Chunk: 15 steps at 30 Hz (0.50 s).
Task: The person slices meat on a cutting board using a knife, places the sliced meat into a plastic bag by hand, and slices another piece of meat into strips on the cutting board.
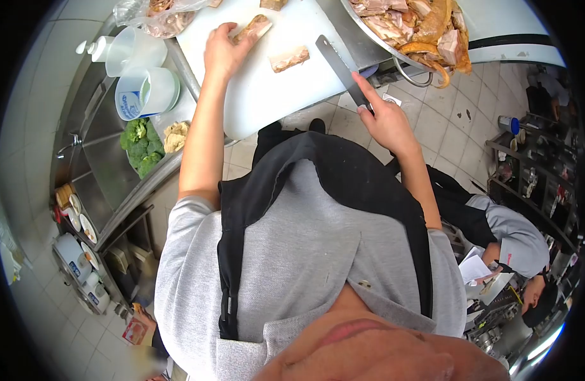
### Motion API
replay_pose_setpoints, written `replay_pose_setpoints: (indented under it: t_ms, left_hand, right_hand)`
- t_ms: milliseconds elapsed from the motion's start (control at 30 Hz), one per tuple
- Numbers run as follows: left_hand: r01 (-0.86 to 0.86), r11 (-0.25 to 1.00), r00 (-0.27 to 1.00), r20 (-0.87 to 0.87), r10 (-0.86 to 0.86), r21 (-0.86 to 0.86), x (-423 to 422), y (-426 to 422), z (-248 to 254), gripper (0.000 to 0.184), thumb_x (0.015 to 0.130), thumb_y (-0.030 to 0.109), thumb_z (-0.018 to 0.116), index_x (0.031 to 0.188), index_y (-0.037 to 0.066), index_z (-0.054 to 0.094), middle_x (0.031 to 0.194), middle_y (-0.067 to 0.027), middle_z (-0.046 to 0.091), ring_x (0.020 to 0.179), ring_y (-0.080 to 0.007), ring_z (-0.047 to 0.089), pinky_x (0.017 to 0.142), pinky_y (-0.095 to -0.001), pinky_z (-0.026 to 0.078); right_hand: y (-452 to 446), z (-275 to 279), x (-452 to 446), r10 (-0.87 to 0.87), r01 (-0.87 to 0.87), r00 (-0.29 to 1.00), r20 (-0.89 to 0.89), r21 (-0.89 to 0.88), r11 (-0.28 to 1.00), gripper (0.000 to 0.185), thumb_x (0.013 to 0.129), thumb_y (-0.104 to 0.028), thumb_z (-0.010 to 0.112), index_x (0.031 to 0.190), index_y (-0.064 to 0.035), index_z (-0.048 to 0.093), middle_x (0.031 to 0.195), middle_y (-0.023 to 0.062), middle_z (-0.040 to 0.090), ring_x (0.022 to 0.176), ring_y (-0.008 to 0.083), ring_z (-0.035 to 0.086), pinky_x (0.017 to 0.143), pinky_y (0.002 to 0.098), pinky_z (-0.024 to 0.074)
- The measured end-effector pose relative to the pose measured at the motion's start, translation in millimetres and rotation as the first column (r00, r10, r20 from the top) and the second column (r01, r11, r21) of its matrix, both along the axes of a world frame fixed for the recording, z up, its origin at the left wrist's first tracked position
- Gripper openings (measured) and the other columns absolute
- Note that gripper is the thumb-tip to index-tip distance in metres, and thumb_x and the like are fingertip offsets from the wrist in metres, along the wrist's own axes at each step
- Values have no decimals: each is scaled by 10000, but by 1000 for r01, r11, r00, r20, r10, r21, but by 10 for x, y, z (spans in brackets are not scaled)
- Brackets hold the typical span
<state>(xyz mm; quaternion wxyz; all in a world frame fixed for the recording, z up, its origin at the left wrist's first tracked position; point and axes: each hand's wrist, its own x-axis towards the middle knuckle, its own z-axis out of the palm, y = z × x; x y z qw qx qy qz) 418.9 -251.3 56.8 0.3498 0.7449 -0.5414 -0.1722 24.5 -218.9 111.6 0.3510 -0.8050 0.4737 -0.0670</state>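
Observation:
On a white cutting board, my left hand is closed on a piece of cooked meat, its fingers round the near end. My right hand grips a dark cleaver by its handle, index finger stretched along the blade, which lies over the board's right edge. Between the hands rests a second block of meat, touched by neither. Another piece sits at the board's far edge. A metal bowl heaped with meat pieces stands at the upper right.
Left of the board are plastic containers, broccoli, a pale yellow lump and a bag of meat. A sink lies further left. A person in grey is at right, near shelves; another is partly visible lower left.

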Motion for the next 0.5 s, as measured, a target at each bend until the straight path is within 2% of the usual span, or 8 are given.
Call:
replay_pose_setpoints:
  t_ms: [33, 100, 167, 267, 300, 367, 433, 500]
  left_hand:
    - [8, 980, 827, 552, 106, -199, -16, 43, 21, 518, 842, 425, 825, 1212, 81, 708, 1085, -107, 739, 1021, -300, 696, 877, -424, 525]
    - [206, 979, 906, 378, -190, -1, -204, 142, 179, 529, 857, 428, 799, 1255, 90, 715, 1248, -118, 704, 1188, -302, 652, 983, -487, 491]
    - [303, 927, 776, 507, -375, 221, -562, 335, 485, 495, 883, 362, 793, 1292, 98, 706, 1308, -128, 693, 1197, -326, 660, 1035, -456, 502]
    - [339, 856, 774, 401, -490, 390, -556, 280, 329, 501, 864, 322, 790, 1316, 128, 700, 1355, -124, 668, 1225, -330, 642, 1038, -448, 499]
    - [345, 854, 771, 401, -494, 389, -500, 229, 256, 501, 864, 322, 790, 1316, 128, 700, 1355, -124, 668, 1225, -330, 642, 1038, -448, 499]
    - [467, 882, 684, 607, -405, 63, -398, 178, 202, 520, 843, 286, 782, 1337, 149, 695, 1367, -114, 663, 1235, -332, 633, 1032, -445, 498]
    - [408, 913, 715, 629, -304, -22, -428, 139, 299, 550, 852, 334, 799, 1339, 103, 687, 1269, -131, 708, 1166, -336, 675, 995, -435, 525]
    - [67, 910, 958, 229, -174, 410, -628, 132, 604, 606, 858, 381, 820, 1341, 48, 670, 1162, -158, 740, 1095, -332, 712, 964, -425, 552]
  right_hand:
    - [-3, 3, -2, 0, 0, 1000, -10, 1, 1000, 785, 972, -165, 636, 1658, -355, 306, 847, 230, 719, 826, 451, 711, 772, 537, 551]
    - [-14, -4, -3, -3, 3, 1000, 13, -11, 1000, 783, 974, -163, 631, 1660, -348, 303, 843, 230, 717, 823, 452, 708, 770, 537, 551]
    - [-5, -6, -6, -5, 6, 999, 33, -16, 1000, 780, 976, -160, 626, 1661, -340, 300, 839, 229, 715, 819, 454, 706, 767, 538, 550]
    - [-39, -24, -1, -51, 51, 999, -20, 10, 999, 786, 973, -146, 634, 1658, -357, 310, 965, 270, 737, 915, 461, 716, 830, 514, 546]
    - [-56, -65, -13, -64, 64, 998, -16, 15, 998, 787, 974, -149, 632, 1660, -355, 305, 978, 272, 739, 914, 465, 714, 833, 516, 544]
    - [-52, -126, -43, -81, 81, 997, -16, 26, 996, 789, 975, -151, 630, 1662, -353, 299, 991, 274, 742, 913, 468, 711, 837, 518, 542]
    - [-48, -162, -56, -86, 86, 996, 22, 5, 996, 785, 983, -177, 619, 1671, -329, 273, 833, 240, 710, 818, 464, 698, 775, 550, 533]
    - [-54, -127, -42, -116, 116, 993, 3, 42, 992, 788, 984, -191, 625, 1673, -326, 267, 827, 240, 708, 819, 468, 698, 780, 552, 533]
